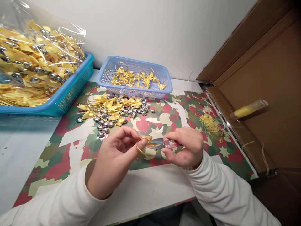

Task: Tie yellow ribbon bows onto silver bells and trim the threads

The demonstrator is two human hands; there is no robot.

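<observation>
Between hands point(117, 147): gold loop point(141, 145); snips point(162, 143).

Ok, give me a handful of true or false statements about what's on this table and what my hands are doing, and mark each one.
1. The right hand holds small pink-handled snips. True.
2. The left hand pinches a loop of gold cord. True.
3. The light blue basket by the wall holds only silver beads. False: it holds yellow ribbon bows with gold loops.
4. The pile of yellow bows and silver beads lies loose on the patterned mat. True.
5. The clear plastic bag sits in the cardboard box. False: it sits in the teal basket on the left.
6. The yellow tube lies on the mat. False: it lies inside the cardboard box.
</observation>
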